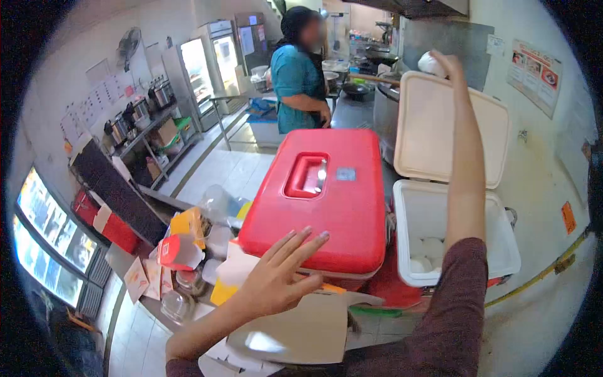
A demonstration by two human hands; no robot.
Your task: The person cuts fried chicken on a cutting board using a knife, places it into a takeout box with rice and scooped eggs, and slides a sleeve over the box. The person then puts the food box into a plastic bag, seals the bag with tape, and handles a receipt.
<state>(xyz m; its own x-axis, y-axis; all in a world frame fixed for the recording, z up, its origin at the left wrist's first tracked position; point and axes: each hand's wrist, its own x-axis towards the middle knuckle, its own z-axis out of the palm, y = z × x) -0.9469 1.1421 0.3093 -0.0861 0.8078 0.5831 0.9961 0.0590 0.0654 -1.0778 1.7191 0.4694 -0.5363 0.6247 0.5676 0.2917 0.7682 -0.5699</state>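
My left hand [279, 276] is open with fingers spread, at the near edge of a red cooler box [348, 220] whose lid is shut. I cannot tell whether the fingertips touch the lid. High on the right, my right hand [448, 64] is closed on a white round bundle [430, 63], above the raised lid [414, 119] of a second cooler box. That box's white interior [411, 207] is open under my right forearm, which hides part of it. Several white rounded bundles [422, 259] lie at its bottom.
A person in a teal shirt [292, 81] stands beyond the red box, beside a counter with pans [358, 89]. A large pot [384, 113] stands behind the raised lid. Jars [179, 306] and cartons [181, 251] crowd the left side. The wall [540, 151] is close on the right.
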